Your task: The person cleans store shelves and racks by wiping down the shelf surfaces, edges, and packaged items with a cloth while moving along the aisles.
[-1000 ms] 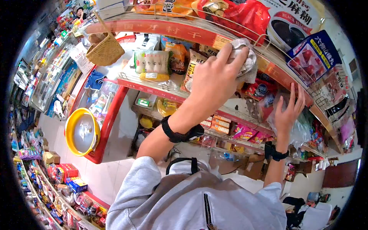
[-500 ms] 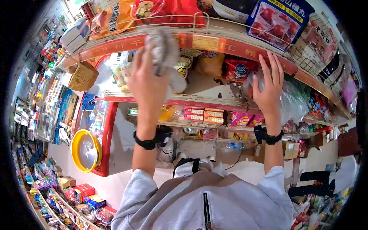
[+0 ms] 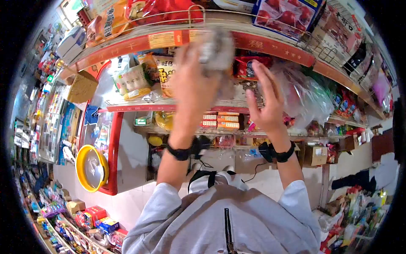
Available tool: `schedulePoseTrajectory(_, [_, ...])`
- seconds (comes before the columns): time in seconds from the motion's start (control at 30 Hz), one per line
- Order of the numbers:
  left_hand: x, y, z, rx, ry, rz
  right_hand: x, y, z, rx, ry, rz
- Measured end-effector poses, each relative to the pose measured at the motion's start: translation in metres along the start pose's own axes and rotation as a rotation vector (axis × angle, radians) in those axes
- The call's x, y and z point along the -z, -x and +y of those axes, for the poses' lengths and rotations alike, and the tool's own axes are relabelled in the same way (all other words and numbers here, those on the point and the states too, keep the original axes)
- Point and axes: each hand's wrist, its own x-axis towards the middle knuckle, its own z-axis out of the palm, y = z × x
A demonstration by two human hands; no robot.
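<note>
My left hand [image 3: 194,86] is closed on a crumpled grey-white cloth [image 3: 218,48], both smeared by motion. The cloth overlaps the red front strip [image 3: 283,51] of the upper shelf; whether it touches the strip I cannot tell. Over the middle shelf, my right hand [image 3: 270,101] is open with its fingers stretched out and nothing in it. A red snack bag [image 3: 245,67] is just beyond its fingertips. Right of this hand lies a large clear plastic bag [image 3: 306,99]. Snack packs, one a yellowish bag [image 3: 165,76], stand left of my left hand, which hides part of the shelf.
Large food bags, such as a blue one with red fruit [image 3: 287,15], fill the upper shelf behind a wire rail. Small boxes [image 3: 228,120] sit on the lower shelf. At left are a woven basket [image 3: 82,86] and a yellow basin [image 3: 105,169] on a red-edged cabinet.
My left hand has swept right along the upper shelf's front with the cloth. My right hand has come down and left, away from the shelf's red strip.
</note>
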Motion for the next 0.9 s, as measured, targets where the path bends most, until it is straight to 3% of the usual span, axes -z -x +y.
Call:
schedulePoseTrajectory(0.07, [0.030, -0.007, -0.038, 0.080, -0.054, 0.052, 0.003, 0.006, -0.003, -0.037, 0.020, -0.017])
schedulePoseTrajectory(0.1, [0.039, -0.009, -0.064, 0.023, -0.201, 0.137, 0.004, 0.009, -0.001, -0.063, -0.002, -0.030])
schedulePoseTrajectory(0.23, [0.060, -0.021, -0.063, 0.099, -0.229, 0.106, 0.013, 0.031, 0.013, -0.196, 0.004, -0.048])
schedulePoseTrajectory(0.33, [0.031, -0.011, -0.027, -0.051, -0.238, 0.062, 0.017, 0.043, 0.019, -0.274, -0.033, -0.021])
schedulePoseTrajectory(0.43, [-0.013, -0.001, 0.030, -0.131, 0.047, -0.101, 0.028, 0.056, 0.027, -0.333, 0.029, -0.033])
schedulePoseTrajectory(0.53, [-0.052, 0.002, 0.088, -0.177, 0.067, -0.181, 0.043, 0.069, 0.029, -0.349, 0.034, 0.033])
schedulePoseTrajectory(0.6, [-0.074, 0.003, 0.118, -0.218, 0.117, -0.249, 0.056, 0.076, 0.026, -0.529, -0.051, 0.078])
schedulePoseTrajectory(0.67, [-0.094, 0.004, 0.143, -0.247, 0.139, -0.292, 0.065, 0.100, 0.046, -0.468, 0.108, 0.047])
schedulePoseTrajectory(0.73, [-0.106, 0.005, 0.156, -0.277, 0.156, -0.334, 0.069, 0.107, 0.048, -0.512, -0.031, 0.192])
schedulePoseTrajectory(0.9, [-0.104, 0.013, 0.153, -0.297, 0.230, -0.368, 0.081, 0.107, 0.049, -0.503, 0.015, 0.213])
